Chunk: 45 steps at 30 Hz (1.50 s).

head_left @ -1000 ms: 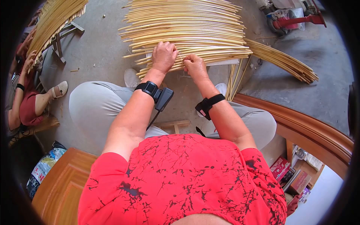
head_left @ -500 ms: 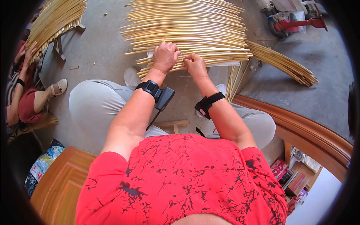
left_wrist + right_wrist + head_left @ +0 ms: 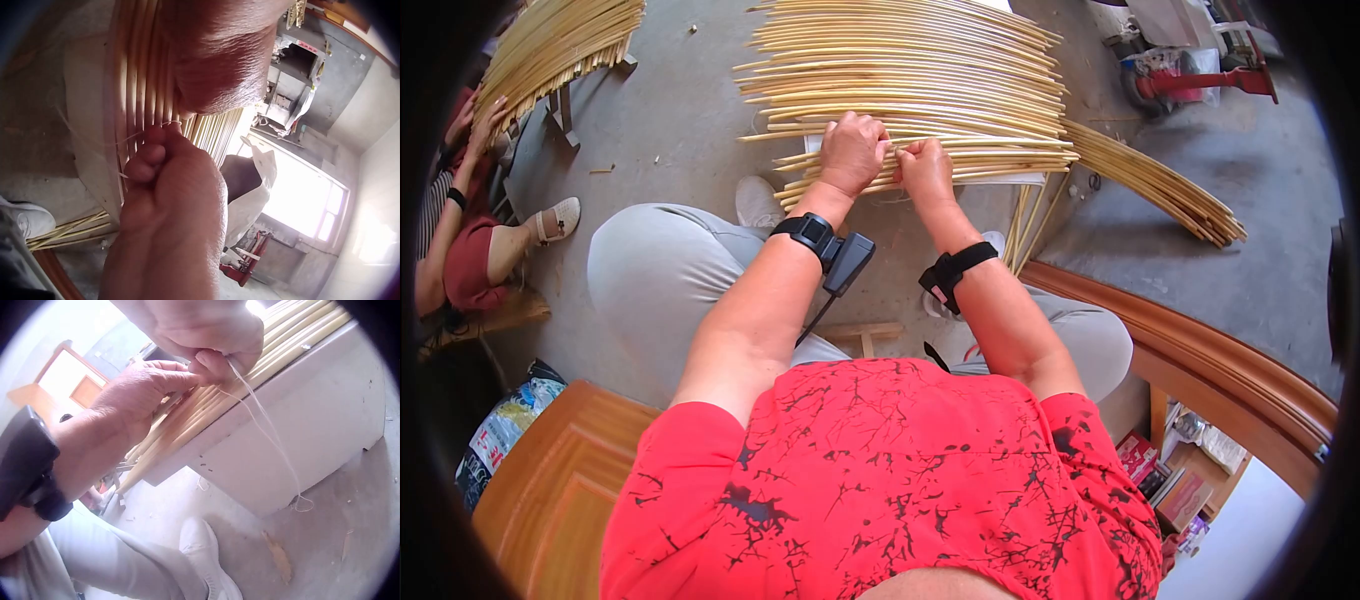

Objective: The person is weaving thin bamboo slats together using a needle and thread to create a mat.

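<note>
A mat of thin pale wooden sticks (image 3: 910,75) lies in front of me, its near sticks tied with white string (image 3: 275,444). My left hand (image 3: 852,150) rests on the near sticks, with thumb and forefinger pinched together where the string crosses them. Beside it my right hand (image 3: 925,170) curls its fingers and pinches the string at the mat's near edge. In the left wrist view a thin loop of string (image 3: 144,132) runs over the sticks to the right fingertips. Two string ends hang down from the right hand in the right wrist view.
The mat rests on a white support (image 3: 300,419). A bundle of loose sticks (image 3: 1160,180) juts out at right, near a wooden edge (image 3: 1190,330). At far left another person's hand (image 3: 492,115) touches a second stick mat (image 3: 560,55). A red tool (image 3: 1210,82) stands at back right.
Both hands have drawn slightly closer together at the string. The view has shifted a little, and the other person's hand has moved along the second mat.
</note>
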Available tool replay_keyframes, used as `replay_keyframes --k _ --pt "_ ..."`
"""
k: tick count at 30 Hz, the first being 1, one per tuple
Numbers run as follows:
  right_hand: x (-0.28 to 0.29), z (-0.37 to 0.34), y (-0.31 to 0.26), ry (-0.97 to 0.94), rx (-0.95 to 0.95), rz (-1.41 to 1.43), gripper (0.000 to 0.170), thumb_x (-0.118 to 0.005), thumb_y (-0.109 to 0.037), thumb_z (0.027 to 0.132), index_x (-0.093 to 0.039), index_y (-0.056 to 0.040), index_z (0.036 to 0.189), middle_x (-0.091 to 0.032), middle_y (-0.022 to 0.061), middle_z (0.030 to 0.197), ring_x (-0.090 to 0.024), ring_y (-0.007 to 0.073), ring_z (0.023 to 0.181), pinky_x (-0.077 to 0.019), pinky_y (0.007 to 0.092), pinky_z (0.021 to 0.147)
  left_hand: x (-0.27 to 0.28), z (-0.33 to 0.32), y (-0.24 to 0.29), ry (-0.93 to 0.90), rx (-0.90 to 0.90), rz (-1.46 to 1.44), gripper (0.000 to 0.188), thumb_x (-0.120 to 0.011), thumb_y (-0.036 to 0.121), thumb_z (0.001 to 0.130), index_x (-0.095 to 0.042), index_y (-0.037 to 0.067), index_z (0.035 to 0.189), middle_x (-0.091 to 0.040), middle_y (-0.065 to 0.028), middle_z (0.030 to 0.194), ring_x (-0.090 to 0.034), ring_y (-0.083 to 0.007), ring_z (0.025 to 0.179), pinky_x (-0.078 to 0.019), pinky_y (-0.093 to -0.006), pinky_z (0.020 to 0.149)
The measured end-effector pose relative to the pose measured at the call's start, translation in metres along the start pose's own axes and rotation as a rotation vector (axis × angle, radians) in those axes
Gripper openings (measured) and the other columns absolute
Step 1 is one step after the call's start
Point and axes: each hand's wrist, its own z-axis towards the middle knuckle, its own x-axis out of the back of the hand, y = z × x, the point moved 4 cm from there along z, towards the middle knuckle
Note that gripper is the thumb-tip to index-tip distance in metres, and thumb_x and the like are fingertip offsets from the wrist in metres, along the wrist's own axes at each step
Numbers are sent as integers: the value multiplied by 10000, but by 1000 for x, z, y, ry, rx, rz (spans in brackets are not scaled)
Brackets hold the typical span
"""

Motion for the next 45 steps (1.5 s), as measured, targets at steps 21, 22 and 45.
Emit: replay_keyframes --k 21,22,45 --pt "5 49 -42 -413 258 -470 111 -652 -211 643 -670 -124 709 -628 113 730 -599 281 724 -478 371 655 -2 -3 -3 82 -61 -17 70 -617 186 683 -594 121 697 -569 -12 716 -512 -217 771 -398 -348 684" --pt "4 48 -44 -412 256 -472 111 -652 -211 643 -670 -124 709 -628 113 730 -599 281 724 -478 371 655 -3 -3 -5 80 -63 -20 68 -616 184 682 -590 122 696 -569 -12 714 -512 -216 768 -396 -348 680" --pt "188 3 -203 342 684 540 78 -505 -140 861 -544 -77 835 -514 6 612 -431 48 499 -338 168 441 -9 -7 -9 58 -22 -58 38 -610 143 669 -578 124 658 -562 -9 682 -511 -212 756 -385 -355 699"
